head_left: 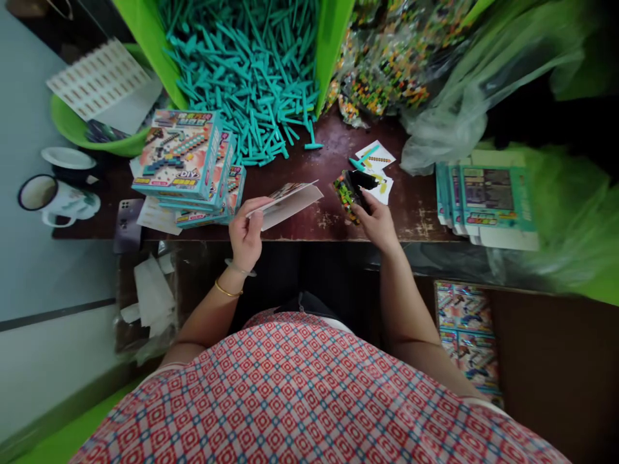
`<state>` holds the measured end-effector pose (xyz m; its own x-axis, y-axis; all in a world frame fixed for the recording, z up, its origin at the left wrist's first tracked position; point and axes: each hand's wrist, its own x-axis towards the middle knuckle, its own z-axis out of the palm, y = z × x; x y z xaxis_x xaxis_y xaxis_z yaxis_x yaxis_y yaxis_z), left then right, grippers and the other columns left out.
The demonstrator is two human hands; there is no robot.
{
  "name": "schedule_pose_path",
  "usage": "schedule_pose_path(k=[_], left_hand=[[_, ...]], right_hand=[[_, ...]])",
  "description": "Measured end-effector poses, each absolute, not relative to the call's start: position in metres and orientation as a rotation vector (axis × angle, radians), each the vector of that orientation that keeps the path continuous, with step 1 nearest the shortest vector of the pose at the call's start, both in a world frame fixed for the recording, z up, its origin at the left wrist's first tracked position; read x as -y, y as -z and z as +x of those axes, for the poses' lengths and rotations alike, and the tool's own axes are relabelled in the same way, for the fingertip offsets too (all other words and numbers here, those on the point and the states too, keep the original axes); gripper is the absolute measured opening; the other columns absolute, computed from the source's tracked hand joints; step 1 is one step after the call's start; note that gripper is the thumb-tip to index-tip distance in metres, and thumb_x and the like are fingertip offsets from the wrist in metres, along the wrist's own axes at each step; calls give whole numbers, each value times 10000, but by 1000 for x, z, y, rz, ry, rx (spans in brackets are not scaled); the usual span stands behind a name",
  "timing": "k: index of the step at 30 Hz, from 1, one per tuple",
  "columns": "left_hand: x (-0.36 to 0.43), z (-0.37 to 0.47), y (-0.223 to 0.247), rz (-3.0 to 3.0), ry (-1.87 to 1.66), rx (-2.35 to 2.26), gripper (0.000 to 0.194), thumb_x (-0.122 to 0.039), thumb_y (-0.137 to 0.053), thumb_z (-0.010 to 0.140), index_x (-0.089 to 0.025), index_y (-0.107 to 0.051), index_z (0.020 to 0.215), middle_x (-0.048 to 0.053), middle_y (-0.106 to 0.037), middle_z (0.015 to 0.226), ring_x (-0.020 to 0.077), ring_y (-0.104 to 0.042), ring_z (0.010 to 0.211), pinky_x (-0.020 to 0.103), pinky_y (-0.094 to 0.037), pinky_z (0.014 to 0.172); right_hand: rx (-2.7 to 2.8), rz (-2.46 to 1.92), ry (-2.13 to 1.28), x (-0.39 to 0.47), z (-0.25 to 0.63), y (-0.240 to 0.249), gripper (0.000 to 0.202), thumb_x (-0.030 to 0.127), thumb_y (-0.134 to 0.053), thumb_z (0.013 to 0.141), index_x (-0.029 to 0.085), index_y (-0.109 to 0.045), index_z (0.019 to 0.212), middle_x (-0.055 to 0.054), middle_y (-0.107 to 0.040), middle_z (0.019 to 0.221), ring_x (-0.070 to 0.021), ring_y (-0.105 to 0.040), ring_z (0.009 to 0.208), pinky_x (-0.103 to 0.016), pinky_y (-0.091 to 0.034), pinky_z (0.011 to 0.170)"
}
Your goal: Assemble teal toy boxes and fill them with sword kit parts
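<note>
My left hand [247, 233] grips a small cardboard box [290, 205], tilted above the table's front edge, its open end toward the right and its white inside showing. To the right, my right hand [376, 220] is closed on a small clear bag of coloured beads [346, 198], green, orange and black. A gap separates bag and box. Just behind my right hand lie white printed cards [382, 154] with a teal hammer-shaped tool [363, 158] on them. Small yellow pieces rest there too, too blurred to name.
A green bin [333, 48] of teal tools stands at the back, beside bags of beads [387, 71]. Finished-looking boxes [176, 154] are stacked left, near a phone [128, 224] and an enamel mug [60, 198]. Flat cartons [493, 196] lie right, under plastic sheeting [449, 122].
</note>
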<state>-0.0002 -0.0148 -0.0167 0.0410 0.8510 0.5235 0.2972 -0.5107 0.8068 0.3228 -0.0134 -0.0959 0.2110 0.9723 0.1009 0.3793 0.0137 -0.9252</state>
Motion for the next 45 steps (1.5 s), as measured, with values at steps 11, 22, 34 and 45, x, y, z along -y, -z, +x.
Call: schedule_pose_path(k=[11, 22, 34, 45], left_hand=[[28, 54, 82, 1427, -961, -888, 947, -790, -759, 776, -230, -550, 1510, 188, -600, 1530, 346, -557, 1446, 483, -450, 1211], [-16, 64, 64, 271, -1209, -966, 318, -273, -846, 826, -166, -753, 1110, 79, -801, 1187, 226, -748, 1132, 356, -578, 1033], [-8, 58, 56, 269, -1131, -940, 365, -257, -897, 783, -164, -753, 1105, 79, -813, 1121, 262, -753, 1156, 403, -570, 1078], [12, 75, 54, 335, -1258, -1061, 316, -264, -946, 640, -156, -733, 847, 13, -774, 844, 176, -751, 802, 284, -587, 770]], right_hand=[[1665, -1413, -401, 39, 256, 47, 508, 330, -587, 994, 278, -604, 1499, -123, -599, 1532, -302, -527, 1462, -534, -434, 1234], [1496, -1843, -347, -111, 326, 100, 366, 302, -647, 957, 148, -717, 1281, -204, -646, 1414, -370, -562, 1330, -632, -395, 1190], [1590, -1584, -275, -66, 322, 89, 300, 297, -466, 1050, 231, -697, 1231, -127, -677, 1309, -280, -604, 1261, -490, -490, 1138], [1583, -1134, -676, 57, 200, 77, 334, 446, -639, 1003, 327, -699, 1311, -91, -686, 1399, -301, -586, 1365, -570, -481, 1178]])
